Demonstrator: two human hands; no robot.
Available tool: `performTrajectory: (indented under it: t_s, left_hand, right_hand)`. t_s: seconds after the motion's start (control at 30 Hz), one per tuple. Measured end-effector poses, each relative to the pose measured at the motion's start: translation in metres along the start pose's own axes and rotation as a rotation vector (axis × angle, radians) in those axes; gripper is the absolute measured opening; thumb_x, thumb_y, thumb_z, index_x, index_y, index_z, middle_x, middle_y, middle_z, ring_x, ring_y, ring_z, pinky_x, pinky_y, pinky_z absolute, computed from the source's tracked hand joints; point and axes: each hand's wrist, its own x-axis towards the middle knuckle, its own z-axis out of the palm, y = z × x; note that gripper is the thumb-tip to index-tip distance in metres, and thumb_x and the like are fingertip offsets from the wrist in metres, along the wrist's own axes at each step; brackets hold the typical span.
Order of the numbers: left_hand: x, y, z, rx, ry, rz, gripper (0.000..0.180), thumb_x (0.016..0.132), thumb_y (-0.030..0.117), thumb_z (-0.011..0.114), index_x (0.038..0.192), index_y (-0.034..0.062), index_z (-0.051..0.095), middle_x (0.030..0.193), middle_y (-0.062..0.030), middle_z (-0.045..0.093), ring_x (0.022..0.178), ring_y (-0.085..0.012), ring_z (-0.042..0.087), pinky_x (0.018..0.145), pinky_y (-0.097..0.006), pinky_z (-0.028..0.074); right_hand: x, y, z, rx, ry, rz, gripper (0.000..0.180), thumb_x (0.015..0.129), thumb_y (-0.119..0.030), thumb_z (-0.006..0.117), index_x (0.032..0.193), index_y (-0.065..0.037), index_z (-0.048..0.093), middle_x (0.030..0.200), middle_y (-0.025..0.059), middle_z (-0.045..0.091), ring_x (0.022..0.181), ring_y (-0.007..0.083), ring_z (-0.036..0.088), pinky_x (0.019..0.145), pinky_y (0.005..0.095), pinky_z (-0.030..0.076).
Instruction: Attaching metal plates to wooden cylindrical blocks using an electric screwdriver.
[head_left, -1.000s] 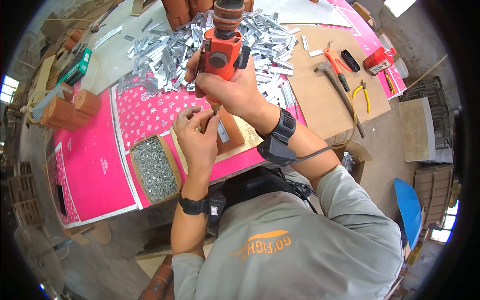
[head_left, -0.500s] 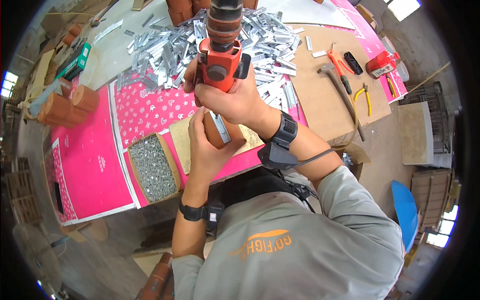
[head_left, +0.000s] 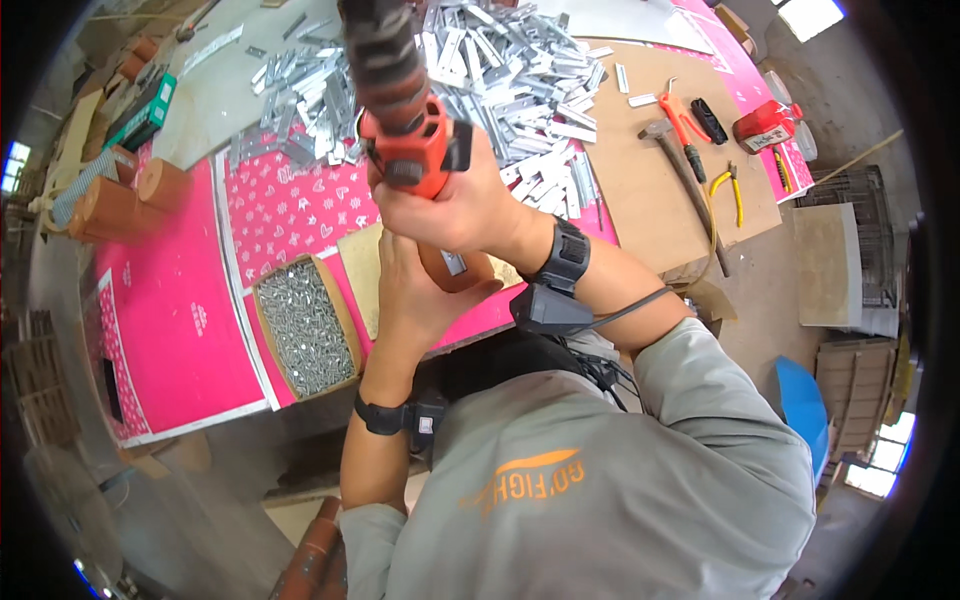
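Note:
My right hand (head_left: 450, 205) is wrapped round the grip of a red and black power driver (head_left: 415, 165), whose dark upper end is blurred by motion. Below it, my left hand (head_left: 415, 295) grips a brown cylindrical block (head_left: 480, 272) from the side, with its thumb across the near side. A silvery metal strip (head_left: 455, 263) lies on the block's top, partly covered by my right hand. The driver's tip is hidden behind my hands. Underneath the block, a pale board (head_left: 362, 262) rests on the pink-covered table.
Left of my hands stands an open box of screws (head_left: 308, 330). Loose metal strips (head_left: 520, 75) form a large pile ahead. To the right lie a hammer (head_left: 685, 185), yellow-handled pliers (head_left: 738, 195) and a red container (head_left: 765, 125). Brown cylinders (head_left: 110, 210) stand at far left.
The driver and my right hand have moved slightly left and down, and the driver's upper end leans further left. My right hand now covers more of the metal strip.

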Motion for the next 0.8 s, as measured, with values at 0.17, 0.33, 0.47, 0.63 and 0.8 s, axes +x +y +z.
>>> performTrajectory:
  t_s: [0.17,0.33,0.47,0.63,0.8]
  left_hand:
    - [-0.002,0.007,-0.001,0.065,0.030,0.037,0.102,0.057,0.026,0.095,0.138,-0.0004,0.038,0.129,-0.0191,0.049,0.123,-0.0364,0.048,0.098,-0.044,0.042]
    - [-0.002,0.021,-0.004,0.315,0.091,0.037,0.113,0.058,0.030,0.094,0.147,-0.0003,0.031,0.128,-0.0195,0.048,0.120,-0.0385,0.047,0.100,-0.048,0.040]
    - [0.009,0.042,-0.017,0.570,-0.117,0.058,0.109,0.058,0.031,0.092,0.145,0.0008,0.035,0.128,-0.0224,0.047,0.118,-0.0407,0.046,0.102,-0.049,0.040]
    - [0.001,0.029,-0.022,0.196,-0.097,-0.096,0.104,0.062,0.022,0.089,0.147,0.0041,0.032,0.135,-0.0166,0.045,0.127,-0.0323,0.046,0.104,-0.046,0.042]
    - [-0.030,0.022,-0.034,-0.754,-0.030,-0.267,0.106,0.066,0.001,0.082,0.150,0.0108,0.019,0.142,-0.0119,0.039,0.134,-0.0280,0.044,0.111,-0.043,0.041]
  right_hand:
    - [0.006,-0.002,-0.011,0.176,-0.003,0.020,0.030,0.076,0.003,0.063,0.106,0.000,0.058,0.089,0.0072,0.067,0.082,0.0140,0.065,0.073,0.0295,0.055]
    - [-0.009,-0.030,-0.035,0.214,0.228,0.054,0.023,0.078,0.001,0.059,0.101,0.002,0.061,0.088,0.0108,0.070,0.062,0.0121,0.065,0.053,0.0265,0.053]
    - [-0.038,-0.027,-0.044,0.132,0.182,0.248,0.024,0.078,0.002,0.061,0.102,0.001,0.059,0.090,0.0082,0.069,0.069,0.0119,0.065,0.060,0.0268,0.054]
    - [-0.066,0.004,-0.040,0.196,0.199,0.248,0.031,0.080,0.002,0.064,0.110,0.000,0.057,0.093,0.0055,0.066,0.087,0.0117,0.063,0.082,0.0302,0.053]
    - [-0.067,0.012,-0.043,0.201,0.190,0.259,0.029,0.080,0.000,0.066,0.108,0.001,0.059,0.095,0.0048,0.067,0.088,0.0114,0.063,0.081,0.0304,0.053]
